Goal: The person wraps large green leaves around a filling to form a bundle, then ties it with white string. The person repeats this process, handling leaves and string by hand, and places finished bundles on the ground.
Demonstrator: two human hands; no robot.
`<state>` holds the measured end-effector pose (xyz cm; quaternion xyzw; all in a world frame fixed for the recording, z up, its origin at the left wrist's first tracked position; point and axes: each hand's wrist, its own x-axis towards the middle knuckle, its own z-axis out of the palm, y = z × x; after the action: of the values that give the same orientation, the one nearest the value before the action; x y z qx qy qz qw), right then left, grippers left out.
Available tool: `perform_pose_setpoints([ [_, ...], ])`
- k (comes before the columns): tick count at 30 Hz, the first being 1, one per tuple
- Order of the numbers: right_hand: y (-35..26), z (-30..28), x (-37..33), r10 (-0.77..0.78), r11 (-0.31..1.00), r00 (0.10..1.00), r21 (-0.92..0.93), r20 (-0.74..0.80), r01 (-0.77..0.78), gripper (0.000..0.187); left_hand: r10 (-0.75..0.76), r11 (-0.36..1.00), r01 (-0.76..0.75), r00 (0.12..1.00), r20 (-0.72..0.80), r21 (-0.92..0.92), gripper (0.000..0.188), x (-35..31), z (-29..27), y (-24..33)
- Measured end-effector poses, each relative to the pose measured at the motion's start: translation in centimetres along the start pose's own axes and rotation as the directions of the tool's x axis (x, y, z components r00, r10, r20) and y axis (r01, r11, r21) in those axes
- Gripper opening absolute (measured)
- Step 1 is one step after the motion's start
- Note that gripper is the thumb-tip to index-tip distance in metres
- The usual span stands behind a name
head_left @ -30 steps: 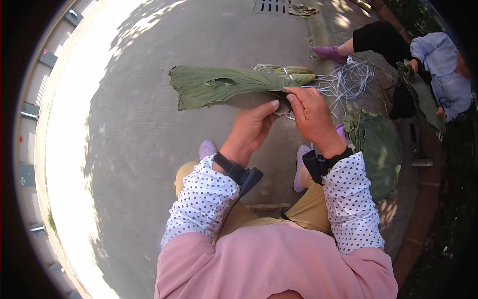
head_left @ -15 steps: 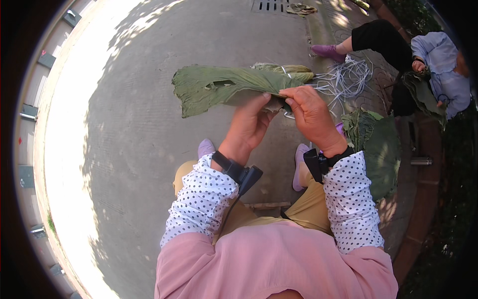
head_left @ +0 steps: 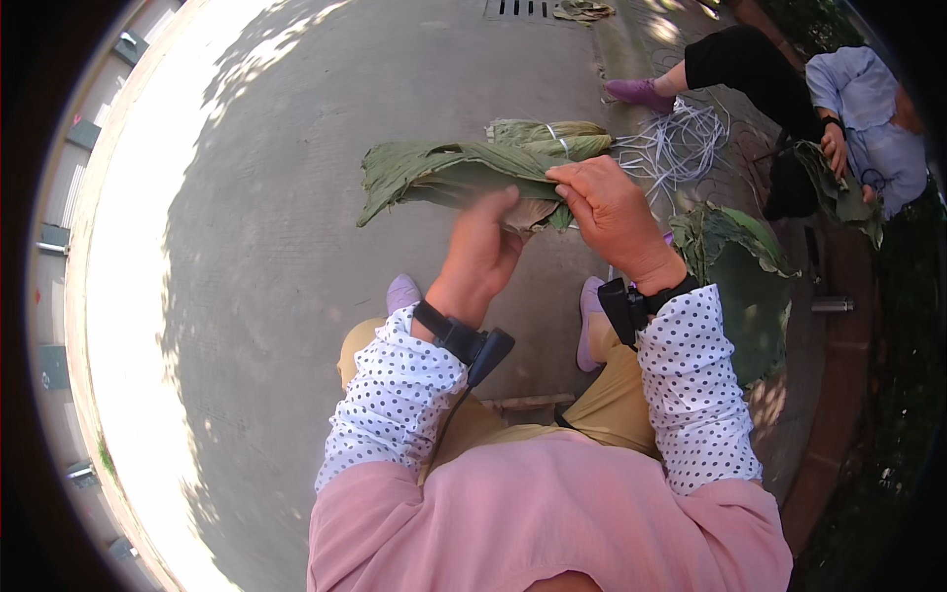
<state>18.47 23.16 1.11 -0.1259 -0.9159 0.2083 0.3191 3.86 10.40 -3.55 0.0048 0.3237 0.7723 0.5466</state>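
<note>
A folded, dried lotus leaf [head_left: 434,170], dull green and wrinkled, stretches leftward from my right hand [head_left: 619,219]. That hand is closed, pinching the leaf's right end between thumb and fingers. Beneath the leaf, my left hand [head_left: 478,247] is at its lower edge, thumb upward and blurred; its other fingers are partly hidden, so its grip is unclear. A brownish patch [head_left: 533,213] shows at the leaf's underside between my hands. Just beyond lies a leaf bundle [head_left: 582,140] tied with a white band. More big green leaves [head_left: 745,296] are stacked by my right forearm.
A tangle of white strips [head_left: 681,143] lies on the pavement [head_left: 286,296] beyond my right hand. At the far right another person [head_left: 863,123] sits holding a leaf [head_left: 838,192]. A drain grate [head_left: 518,9] and a withered leaf [head_left: 584,11] are at the far edge.
My left thumb has shifted slightly left, away from my right fingers. The leaf's left part has folded over further and its holes no longer show. My right hand keeps its pinch.
</note>
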Motion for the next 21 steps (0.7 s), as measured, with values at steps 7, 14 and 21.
perform_pose_setpoints([
  [7, -0.5, 0.0, -0.1, 0.073, 0.994, 0.992, 0.068, 0.100, -0.080, 0.026, 0.033, 0.997, -0.037, 0.998, 0.052, 0.073, 0.028, -0.5, 0.0, 0.4],
  [14, 0.4, -0.5, -0.1, 0.063, 0.998, 0.998, 0.001, 0.016, -0.063, 0.021, 0.037, 0.990, -0.046, 0.997, 0.071, 0.135, 0.031, -0.7, 0.3, 0.1],
  [21, -0.4, -1.9, 0.3, -0.121, 0.991, 0.978, -0.085, -0.168, 0.108, 0.023, 0.047, 0.994, -0.041, 0.997, 0.066, -0.099, 0.028, 1.4, -0.8, -0.1],
])
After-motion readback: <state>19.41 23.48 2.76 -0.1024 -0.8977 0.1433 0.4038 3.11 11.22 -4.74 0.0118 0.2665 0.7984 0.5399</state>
